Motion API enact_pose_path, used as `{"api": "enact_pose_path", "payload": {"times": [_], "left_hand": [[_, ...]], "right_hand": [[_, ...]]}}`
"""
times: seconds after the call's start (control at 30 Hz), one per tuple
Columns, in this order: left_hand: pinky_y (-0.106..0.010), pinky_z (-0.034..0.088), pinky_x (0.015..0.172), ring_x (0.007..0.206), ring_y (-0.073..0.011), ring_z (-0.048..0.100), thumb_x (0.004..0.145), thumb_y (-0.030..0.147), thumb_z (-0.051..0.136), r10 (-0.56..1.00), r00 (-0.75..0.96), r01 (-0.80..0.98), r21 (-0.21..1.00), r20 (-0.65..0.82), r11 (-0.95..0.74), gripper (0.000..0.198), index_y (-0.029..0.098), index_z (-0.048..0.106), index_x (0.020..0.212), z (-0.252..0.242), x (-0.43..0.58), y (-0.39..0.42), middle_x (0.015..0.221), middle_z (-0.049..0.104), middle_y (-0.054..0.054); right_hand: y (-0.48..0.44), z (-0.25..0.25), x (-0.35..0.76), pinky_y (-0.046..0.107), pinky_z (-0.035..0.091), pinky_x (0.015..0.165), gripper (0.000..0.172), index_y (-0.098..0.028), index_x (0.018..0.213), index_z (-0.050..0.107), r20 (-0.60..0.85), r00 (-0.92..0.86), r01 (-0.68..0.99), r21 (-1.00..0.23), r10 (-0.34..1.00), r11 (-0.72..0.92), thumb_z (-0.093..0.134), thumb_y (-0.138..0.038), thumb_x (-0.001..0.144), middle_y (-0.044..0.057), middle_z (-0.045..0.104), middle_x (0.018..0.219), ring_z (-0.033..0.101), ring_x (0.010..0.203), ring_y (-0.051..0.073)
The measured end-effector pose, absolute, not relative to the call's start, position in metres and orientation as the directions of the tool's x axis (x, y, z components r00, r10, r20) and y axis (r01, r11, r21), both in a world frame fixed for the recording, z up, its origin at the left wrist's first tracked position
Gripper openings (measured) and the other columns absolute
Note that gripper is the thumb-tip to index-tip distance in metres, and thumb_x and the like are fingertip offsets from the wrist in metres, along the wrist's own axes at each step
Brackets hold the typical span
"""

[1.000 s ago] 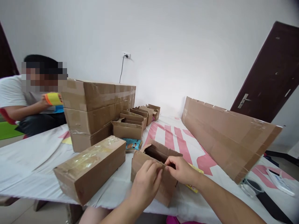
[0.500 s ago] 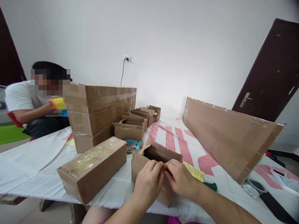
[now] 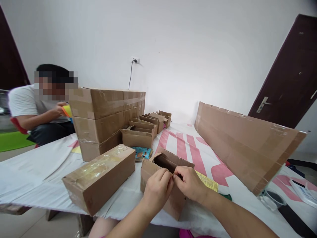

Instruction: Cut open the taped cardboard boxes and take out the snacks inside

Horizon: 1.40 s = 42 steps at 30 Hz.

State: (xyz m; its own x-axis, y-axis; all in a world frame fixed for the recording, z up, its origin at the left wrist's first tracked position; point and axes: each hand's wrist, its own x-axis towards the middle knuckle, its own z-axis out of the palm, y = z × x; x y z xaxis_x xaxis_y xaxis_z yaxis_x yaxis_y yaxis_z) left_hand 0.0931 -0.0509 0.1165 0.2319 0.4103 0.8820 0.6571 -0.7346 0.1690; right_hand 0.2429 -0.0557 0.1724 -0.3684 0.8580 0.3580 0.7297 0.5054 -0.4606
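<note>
Open carton [image 3: 177, 205]: plain brown, darker inside. Taped box [image 3: 99, 180]: brown, glossy yellowish band along top. Box stack [image 3: 106, 114]: brown, pale shiny strips. Tabletop cloth [image 3: 128, 205]: white, pinkish-red stripes and blocks. Packet [image 3: 141, 153]: bright blue. Label sheet [image 3: 207, 182]: yellow, fine dark print. Wall [image 3: 188, 49]: pale grey-white. Door [image 3: 279, 72]: dark maroon; handle [image 3: 262, 105] silvery. Co-worker's sleeve [image 3: 22, 102]: white. Cord [image 3: 130, 75]: black.

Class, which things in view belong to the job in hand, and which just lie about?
Likely belongs:
open brown cardboard box, left hand and right hand at its rim
closed, taped, oblong brown cardboard box

Apparently lying about:
flat white object at right
long black strip beside it
</note>
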Motion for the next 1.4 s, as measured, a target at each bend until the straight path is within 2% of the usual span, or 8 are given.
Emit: {"api": "enact_pose_path", "payload": {"times": [0.2, 0.37, 0.57, 0.7, 0.93, 1.13, 1.3, 1.4], "left_hand": [[-0.024, 0.039, 0.053, 0.058, -0.0132, 0.048, 0.086, 0.008, 0.049, 0.424, 0.141, 0.591, 0.267, 0.895, -0.761, 0.019, 0.021, 0.045, 0.072, 0.113, 0.094, -0.049, 0.064, 0.049, 0.001], [-0.023, 0.043, 0.057, 0.064, -0.0135, 0.052, 0.085, 0.008, 0.050, 0.461, 0.088, 0.507, 0.359, 0.883, -0.784, 0.016, 0.021, 0.046, 0.078, 0.106, 0.091, -0.050, 0.070, 0.052, 0.000], [-0.023, 0.048, 0.062, 0.067, -0.0119, 0.056, 0.086, 0.015, 0.052, 0.623, -0.022, 0.342, 0.591, 0.782, -0.730, 0.010, 0.023, 0.048, 0.091, 0.096, 0.090, -0.054, 0.079, 0.056, 0.001], [-0.025, 0.046, 0.058, 0.063, -0.0125, 0.053, 0.083, 0.027, 0.060, 0.747, -0.057, 0.378, 0.707, 0.662, -0.598, 0.013, 0.023, 0.049, 0.090, 0.101, 0.092, -0.057, 0.077, 0.055, 0.002], [-0.026, 0.043, 0.057, 0.062, -0.0131, 0.051, 0.085, 0.026, 0.052, 0.785, -0.037, 0.526, 0.680, 0.618, -0.511, 0.018, 0.022, 0.052, 0.068, 0.115, 0.094, -0.058, 0.074, 0.048, 0.001], [-0.027, 0.044, 0.058, 0.062, -0.0140, 0.052, 0.084, 0.020, 0.050, 0.670, -0.192, 0.611, 0.622, 0.717, -0.490, 0.019, 0.022, 0.048, 0.065, 0.108, 0.068, -0.044, 0.073, 0.048, 0.001], [-0.025, 0.043, 0.054, 0.060, -0.0135, 0.052, 0.087, 0.030, 0.055, 0.734, -0.016, 0.537, 0.625, 0.679, -0.567, 0.019, 0.022, 0.053, 0.070, 0.114, 0.078, -0.061, 0.069, 0.051, 0.002], [-0.026, 0.042, 0.055, 0.062, -0.0142, 0.055, 0.086, 0.029, 0.056, 0.778, -0.027, 0.569, 0.649, 0.628, -0.504, 0.016, 0.022, 0.055, 0.072, 0.119, 0.091, -0.070, 0.071, 0.054, 0.001]], "right_hand": [[-0.055, 0.171, 0.242, 0.023, 0.036, 0.060, 0.016, -0.020, 0.065, 0.053, 0.352, -0.371, 0.697, -0.506, 0.859, 0.508, 0.049, -0.015, 0.080, -0.001, 0.061, 0.065, 0.056, 0.064, 0.013], [-0.057, 0.172, 0.242, 0.023, 0.035, 0.059, 0.015, -0.019, 0.065, 0.052, 0.345, -0.362, 0.686, -0.530, 0.866, 0.498, 0.048, -0.016, 0.079, -0.002, 0.059, 0.063, 0.054, 0.062, 0.013], [-0.055, 0.171, 0.242, 0.022, 0.030, 0.053, 0.016, -0.019, 0.064, 0.050, 0.321, -0.333, 0.693, -0.555, 0.887, 0.460, 0.047, -0.016, 0.079, -0.004, 0.051, 0.057, 0.045, 0.054, 0.010], [-0.054, 0.168, 0.244, 0.022, 0.028, 0.052, 0.016, -0.019, 0.064, 0.050, 0.305, -0.326, 0.694, -0.565, 0.895, 0.445, 0.048, -0.018, 0.080, -0.005, 0.048, 0.055, 0.042, 0.052, 0.010], [-0.055, 0.167, 0.246, 0.023, 0.033, 0.056, 0.016, -0.019, 0.066, 0.051, 0.342, -0.376, 0.670, -0.542, 0.861, 0.507, 0.047, -0.018, 0.082, -0.003, 0.055, 0.061, 0.050, 0.059, 0.011], [-0.054, 0.167, 0.254, 0.022, 0.033, 0.054, 0.017, -0.019, 0.066, 0.052, 0.332, -0.351, 0.671, -0.563, 0.876, 0.482, 0.047, -0.018, 0.082, -0.004, 0.054, 0.059, 0.048, 0.056, 0.011], [-0.058, 0.169, 0.249, 0.023, 0.035, 0.056, 0.017, -0.019, 0.068, 0.053, 0.340, -0.395, 0.670, -0.529, 0.854, 0.521, 0.047, -0.017, 0.083, -0.003, 0.057, 0.063, 0.051, 0.061, 0.012], [-0.062, 0.171, 0.247, 0.024, 0.037, 0.060, 0.017, -0.019, 0.070, 0.053, 0.361, -0.434, 0.658, -0.499, 0.825, 0.564, 0.047, -0.016, 0.085, -0.001, 0.058, 0.066, 0.054, 0.065, 0.013]]}}
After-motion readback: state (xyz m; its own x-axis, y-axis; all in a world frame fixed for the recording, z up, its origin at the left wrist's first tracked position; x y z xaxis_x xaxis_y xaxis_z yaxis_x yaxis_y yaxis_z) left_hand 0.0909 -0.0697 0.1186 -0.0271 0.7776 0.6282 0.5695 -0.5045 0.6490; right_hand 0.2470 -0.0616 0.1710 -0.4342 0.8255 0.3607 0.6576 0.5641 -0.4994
